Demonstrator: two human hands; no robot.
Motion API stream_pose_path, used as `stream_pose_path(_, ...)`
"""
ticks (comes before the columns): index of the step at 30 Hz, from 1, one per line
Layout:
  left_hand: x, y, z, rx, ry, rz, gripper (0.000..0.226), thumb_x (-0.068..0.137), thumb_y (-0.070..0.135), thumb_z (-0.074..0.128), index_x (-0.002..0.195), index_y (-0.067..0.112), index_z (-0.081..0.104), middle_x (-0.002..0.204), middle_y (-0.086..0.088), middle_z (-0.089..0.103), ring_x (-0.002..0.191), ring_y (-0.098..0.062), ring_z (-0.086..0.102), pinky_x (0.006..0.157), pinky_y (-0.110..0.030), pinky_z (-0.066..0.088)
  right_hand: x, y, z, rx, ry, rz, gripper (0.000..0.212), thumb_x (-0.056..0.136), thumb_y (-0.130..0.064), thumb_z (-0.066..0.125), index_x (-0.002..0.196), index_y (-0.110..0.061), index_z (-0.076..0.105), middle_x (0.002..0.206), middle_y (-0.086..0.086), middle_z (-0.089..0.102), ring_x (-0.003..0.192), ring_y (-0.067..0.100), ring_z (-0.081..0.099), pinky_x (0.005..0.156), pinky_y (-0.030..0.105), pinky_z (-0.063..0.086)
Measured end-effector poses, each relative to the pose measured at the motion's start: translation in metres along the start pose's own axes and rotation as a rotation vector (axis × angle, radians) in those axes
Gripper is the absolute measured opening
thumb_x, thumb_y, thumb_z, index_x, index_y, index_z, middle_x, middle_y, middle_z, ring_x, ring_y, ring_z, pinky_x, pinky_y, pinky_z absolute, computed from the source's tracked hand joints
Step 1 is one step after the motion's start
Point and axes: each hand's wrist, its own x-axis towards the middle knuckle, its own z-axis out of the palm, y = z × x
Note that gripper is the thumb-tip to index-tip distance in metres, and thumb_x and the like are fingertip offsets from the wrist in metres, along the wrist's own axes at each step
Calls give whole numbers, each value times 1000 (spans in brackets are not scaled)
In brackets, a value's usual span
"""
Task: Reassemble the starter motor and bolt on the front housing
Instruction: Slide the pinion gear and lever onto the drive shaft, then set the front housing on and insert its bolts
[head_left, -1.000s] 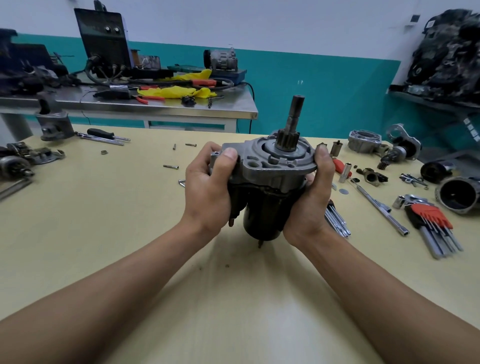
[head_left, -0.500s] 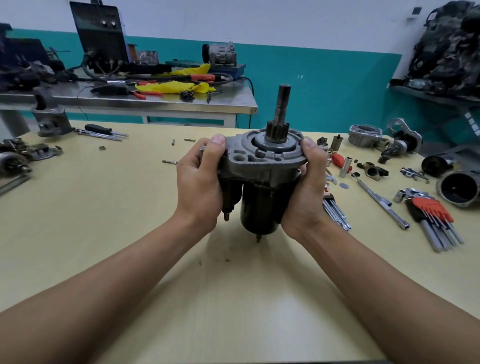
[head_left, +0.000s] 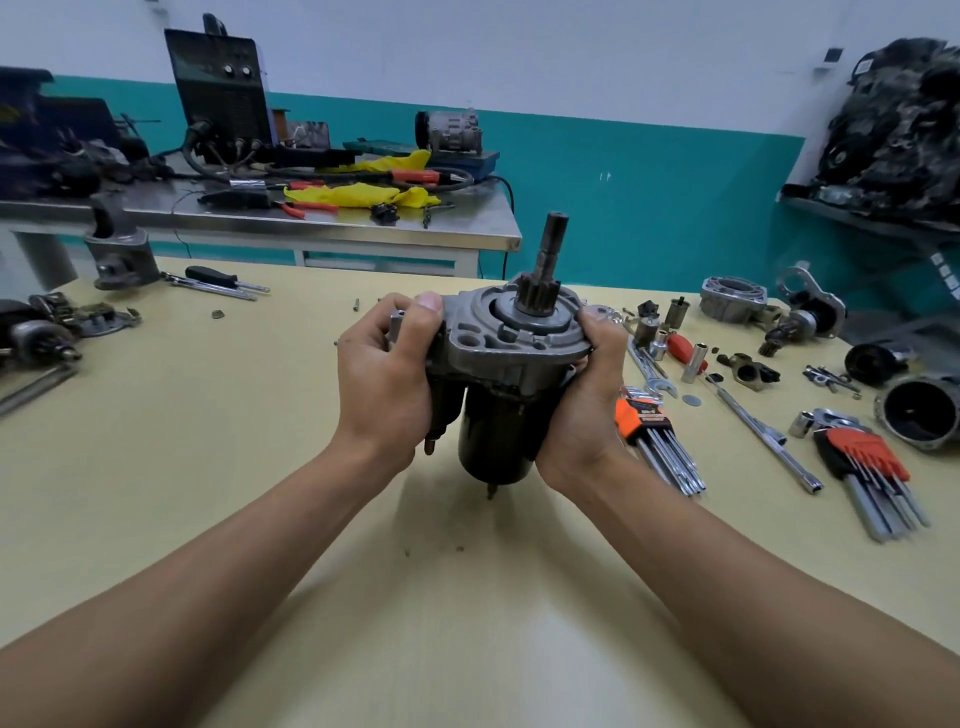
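Note:
I hold the starter motor (head_left: 498, 415) upright above the yellow table (head_left: 208, 467), a little off its surface. Its black body hangs down, a grey cast plate (head_left: 514, 338) caps it, and the pinion gear and splined shaft (head_left: 550, 260) stick up. My left hand (head_left: 387, 379) grips the left side, thumb on the plate's rim. My right hand (head_left: 587, 395) grips the right side, thumb on the rim too. A grey front housing (head_left: 808, 296) lies at the far right of the table.
Right of the motor lie two hex key sets (head_left: 660, 441) (head_left: 872, 467), a long socket extension (head_left: 763, 431), a wrench, sockets and a black cup-shaped part (head_left: 919, 415). Loose bolts (head_left: 356, 304) and a screwdriver (head_left: 218, 275) lie further back on the left. A steel bench (head_left: 311, 228) stands behind.
Both hands kept their grip on the starter motor. It shifted slightly left and tilted a little, while the view moved.

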Motion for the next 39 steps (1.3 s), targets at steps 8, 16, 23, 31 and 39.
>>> stream_pose_path(8, 16, 7, -41, 54, 61, 23, 30, 80, 49, 58, 60, 27, 61, 72, -17, 54, 69, -32, 47, 61, -61, 42, 22, 17, 9, -262, -146, 130, 54, 86, -54, 38, 116, -21, 67, 122, 8, 69, 120, 28, 58, 105, 47, 42)
stream_pose_path(16, 26, 11, -67, -75, 39, -18, 72, 75, 47, 58, 101, -19, 54, 111, -54, 47, 96, -56, 54, 90, -75, 39, 68, -42, -32, -1058, 92, 154, 38, 98, -42, 49, 86, -16, 74, 84, -1, 76, 79, 17, 70, 70, 32, 49)
stream_pose_path(23, 30, 15, -76, -80, 50, -68, 75, 84, 41, 50, 118, -26, 46, 119, -53, 45, 101, -44, 53, 89, -60, 44, 69, 4, -19, -1526, -322, 225, 17, 89, -27, 70, 99, -15, 78, 97, 0, 75, 79, 8, 65, 70, 18, 49)
stream_pose_path(31, 43, -3, -100, -77, 86, -91, 36, 100, 32, 36, 91, 16, 67, 95, -11, 72, 89, -28, 67, 68, -30, 57, 101, 56, 15, -1858, -420, 316, 25, 87, -13, 68, 111, -7, 66, 100, 12, 62, 79, 29, 65, 75, 37, 59)
stream_pose_path(39, 38, 3, -94, -60, 62, -19, 71, 84, 45, 52, 107, -22, 53, 105, -46, 57, 94, -49, 59, 75, -51, 49, 106, 37, 23, -1889, -392, 333, 21, 85, -13, 70, 105, -5, 68, 88, 9, 64, 74, 23, 64, 64, 31, 56)
